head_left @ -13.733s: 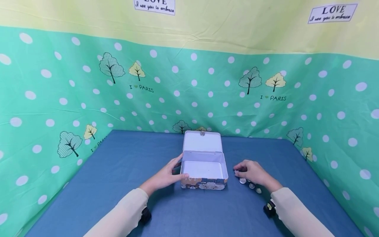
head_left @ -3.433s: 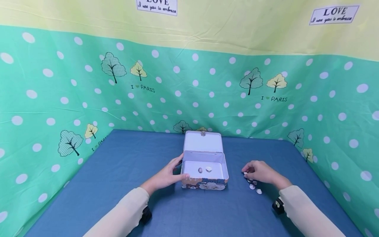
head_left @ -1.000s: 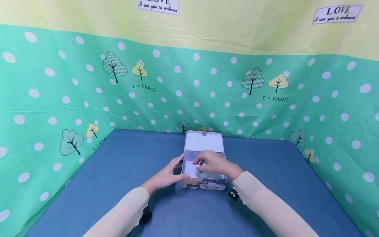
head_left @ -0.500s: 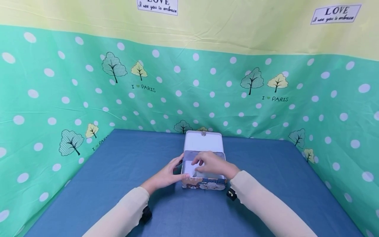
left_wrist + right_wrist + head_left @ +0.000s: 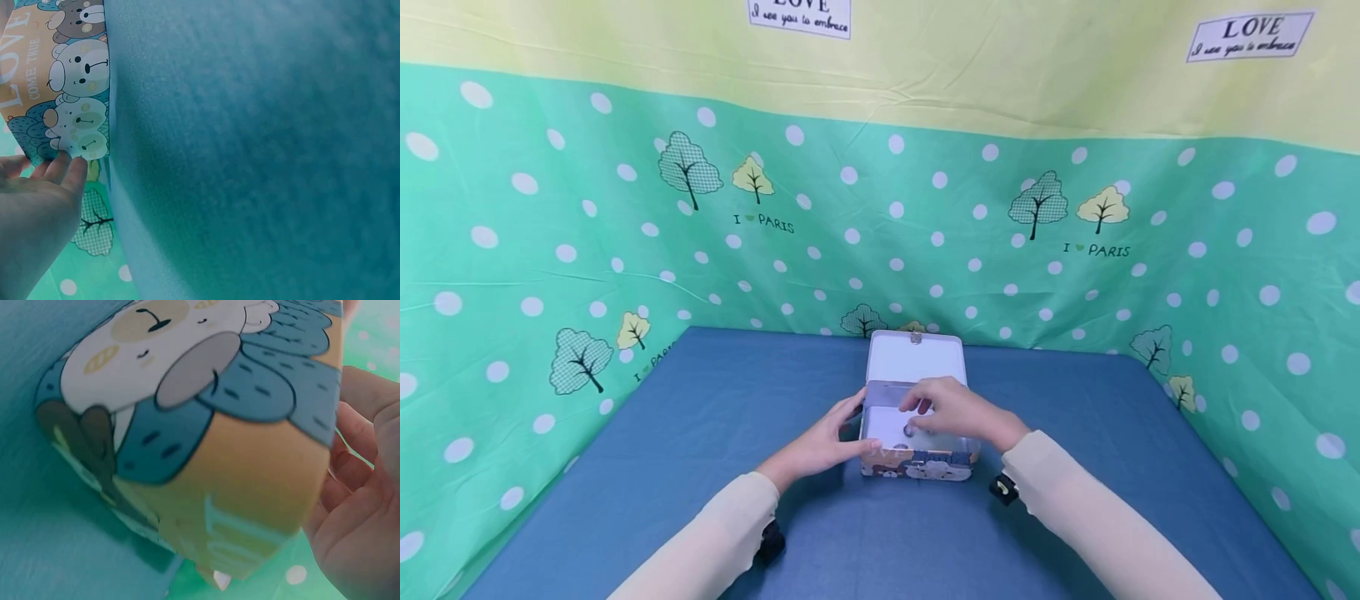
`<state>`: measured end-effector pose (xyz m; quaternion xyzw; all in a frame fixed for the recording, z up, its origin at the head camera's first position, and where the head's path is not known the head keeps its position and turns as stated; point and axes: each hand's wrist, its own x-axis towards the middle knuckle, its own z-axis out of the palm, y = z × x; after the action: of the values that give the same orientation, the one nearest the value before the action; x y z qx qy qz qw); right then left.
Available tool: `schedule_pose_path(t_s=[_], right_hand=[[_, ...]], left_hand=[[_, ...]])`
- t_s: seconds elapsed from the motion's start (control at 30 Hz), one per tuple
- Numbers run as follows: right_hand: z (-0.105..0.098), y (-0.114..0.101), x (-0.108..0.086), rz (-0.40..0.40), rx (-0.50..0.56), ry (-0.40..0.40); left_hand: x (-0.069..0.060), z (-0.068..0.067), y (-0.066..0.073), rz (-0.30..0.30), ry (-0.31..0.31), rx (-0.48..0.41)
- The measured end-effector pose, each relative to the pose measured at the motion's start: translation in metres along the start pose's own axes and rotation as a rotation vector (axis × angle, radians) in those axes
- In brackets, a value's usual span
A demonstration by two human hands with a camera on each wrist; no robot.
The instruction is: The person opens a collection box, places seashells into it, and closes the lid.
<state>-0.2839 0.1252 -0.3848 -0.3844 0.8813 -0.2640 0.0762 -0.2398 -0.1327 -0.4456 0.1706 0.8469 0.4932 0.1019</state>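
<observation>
Rect. bear-print tin box (image 5: 917,467) w/ white inside, lid up, on blue cloth-covered table (image 5: 737,383), L hand (image 5: 820,442) gripping its left side, R hand (image 5: 958,412) over it, fingers loosely apart, 2 sm. round greyish pieces (image 5: 908,431) inside.

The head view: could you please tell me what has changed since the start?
The right hand moved left from the table to over the open box and let go of a small round piece; another piece lies behind it; none showed inside at first. The left hand stays on the box's side, lid open.
</observation>
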Motion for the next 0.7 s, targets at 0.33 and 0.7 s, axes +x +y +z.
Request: schedule_pose_path(t_s=[0.33,0.7], right_hand=[[-0.018,0.011,-0.023,0.021,-0.029,0.059],[-0.030,0.028,-0.053,0.058,-0.080,0.116]], left_hand=[[0.001,0.001,0.000,0.004,0.004,0.005],[0.000,0.001,0.001,0.010,0.004,-0.001]])
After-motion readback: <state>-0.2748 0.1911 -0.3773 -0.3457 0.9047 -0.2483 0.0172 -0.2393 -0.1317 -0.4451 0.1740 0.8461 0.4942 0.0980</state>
